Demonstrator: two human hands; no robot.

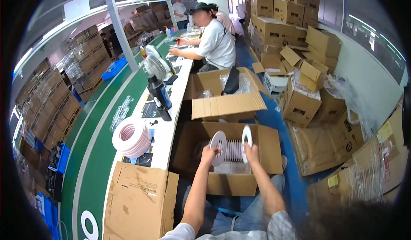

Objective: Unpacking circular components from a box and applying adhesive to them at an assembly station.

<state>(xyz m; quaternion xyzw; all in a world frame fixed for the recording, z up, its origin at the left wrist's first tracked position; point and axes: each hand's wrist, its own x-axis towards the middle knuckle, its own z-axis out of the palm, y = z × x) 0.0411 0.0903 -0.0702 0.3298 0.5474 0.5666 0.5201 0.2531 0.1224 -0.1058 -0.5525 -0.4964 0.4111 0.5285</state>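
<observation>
My left hand [209,155] is closed on a flat white ring [219,142], its thumb near the centre hole. In my right hand [252,154] is another white ring [246,133], turned nearly edge-on. Both are held over an open cardboard box [231,184] in front of me. Inside it, a row of white rings [234,149] stands on edge behind my hands, with clear plastic [232,167] nearer me. A tall stack of the same rings [136,133] sits on the table to the left, and one flat white ring [89,225] lies on the green belt.
A flattened cardboard piece [137,201] leans over the white table [177,92]. Farther along stand a dark bottle [158,91] and a fan [155,66]. A second open carton [229,105] lies beyond mine. One co-worker [216,43] sits there. Cartons [302,105] crowd the right side.
</observation>
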